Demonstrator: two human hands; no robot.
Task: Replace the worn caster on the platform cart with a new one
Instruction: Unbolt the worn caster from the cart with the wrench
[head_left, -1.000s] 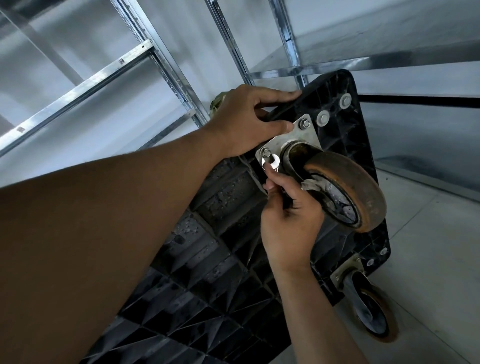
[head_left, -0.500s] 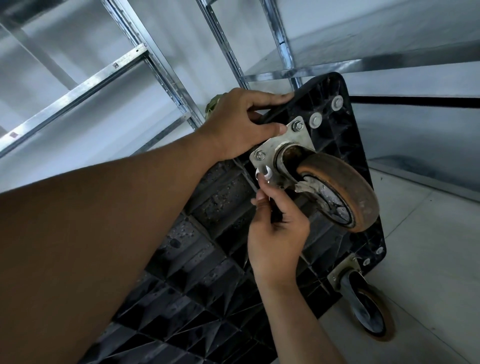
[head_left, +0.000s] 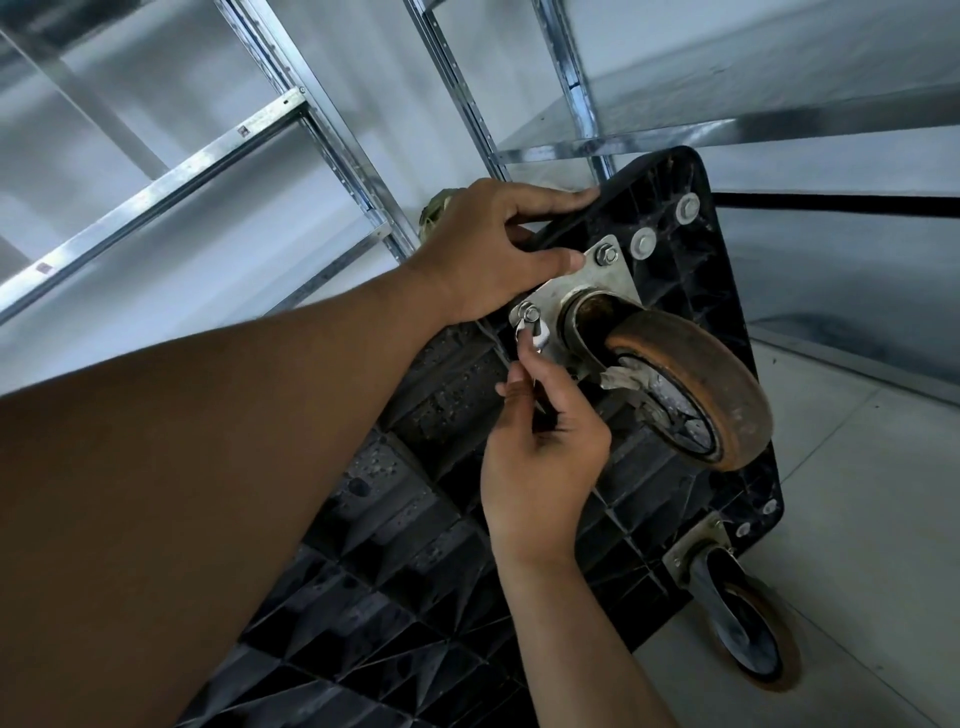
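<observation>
We see metal shelving (head_left: 291, 109) behind the tipped platform cart (head_left: 441, 519), with a second caster (head_left: 748, 634) near right. The worn caster (head_left: 691, 384) sits bolted at the cart's far right corner. Our left hand (head_left: 483, 254) has its grip clamped on the cart edge. Our right hand (head_left: 540, 467) pinches a wrench (head_left: 530, 332), its handle mostly hidden.

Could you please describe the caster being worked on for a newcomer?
Find the black cart upended beside the metal shelving. At its upper corner sits the caster. Unlike the lower caster by the floor, the left hand's thumb presses its plate.
</observation>
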